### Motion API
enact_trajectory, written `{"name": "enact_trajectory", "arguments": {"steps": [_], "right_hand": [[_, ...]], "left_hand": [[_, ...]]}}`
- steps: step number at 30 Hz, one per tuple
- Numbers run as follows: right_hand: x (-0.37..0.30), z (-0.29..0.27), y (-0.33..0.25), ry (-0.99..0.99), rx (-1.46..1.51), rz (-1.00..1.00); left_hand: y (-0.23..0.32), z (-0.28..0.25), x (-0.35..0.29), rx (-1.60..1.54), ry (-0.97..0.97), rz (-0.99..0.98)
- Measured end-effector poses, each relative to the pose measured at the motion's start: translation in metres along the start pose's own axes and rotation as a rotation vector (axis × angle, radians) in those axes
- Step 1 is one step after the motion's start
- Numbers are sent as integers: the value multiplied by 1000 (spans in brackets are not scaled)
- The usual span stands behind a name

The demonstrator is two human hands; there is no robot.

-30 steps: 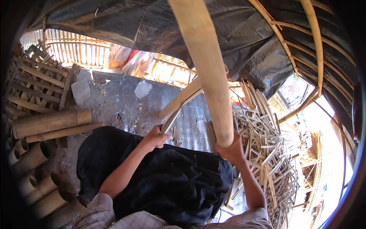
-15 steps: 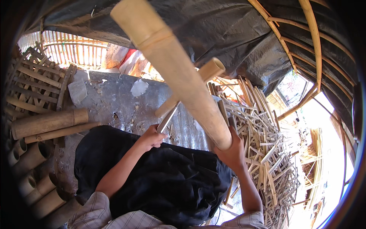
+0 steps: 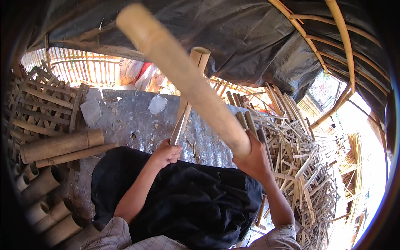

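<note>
Firmly, left hand (image 3: pixel 166 154) gripping knife (image 3: pixel 178 131), right hand (image 3: pixel 256 161) clutching thick bamboo pole (image 3: pixel 189 88) (slanting up leftward)

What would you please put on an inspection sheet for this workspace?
Surface: grey sheet with pale scraps; black cloth nearest the person.
Things in hand: metal blade, meeting a split bamboo tube; thick bamboo pole, raised and slanting.
Clutter: heap of bamboo strips at right; bamboo lengths at left.
Hands: left hand grips the blade; right hand grips the pole's near end.
Cables: nothing clearly seen.
Surroundings: black tarp, slatted fence.
</note>
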State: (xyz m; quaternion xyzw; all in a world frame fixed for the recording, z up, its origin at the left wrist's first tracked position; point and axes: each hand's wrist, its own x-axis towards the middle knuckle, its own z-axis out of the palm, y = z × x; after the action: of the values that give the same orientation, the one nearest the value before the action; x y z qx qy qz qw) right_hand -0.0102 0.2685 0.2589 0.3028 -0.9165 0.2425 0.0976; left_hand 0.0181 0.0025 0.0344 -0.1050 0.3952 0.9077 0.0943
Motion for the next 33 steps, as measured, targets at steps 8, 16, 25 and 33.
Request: {"name": "enact_trajectory", "arguments": {"steps": [8, 16, 25, 33], "right_hand": [[-24, 66, 76, -228, -230, 90], [3, 1, 7, 41, -269, 52], [-10, 41, 83, -202, -328, 83], [13, -32, 18, 31, -352, 124]], "left_hand": [[-6, -12, 3, -7, -17, 71], [5, 5, -6, 96, 40, -8], [-7, 0, 8, 113, 3, 7], [-1, 6, 3, 108, 44, -29]]}}
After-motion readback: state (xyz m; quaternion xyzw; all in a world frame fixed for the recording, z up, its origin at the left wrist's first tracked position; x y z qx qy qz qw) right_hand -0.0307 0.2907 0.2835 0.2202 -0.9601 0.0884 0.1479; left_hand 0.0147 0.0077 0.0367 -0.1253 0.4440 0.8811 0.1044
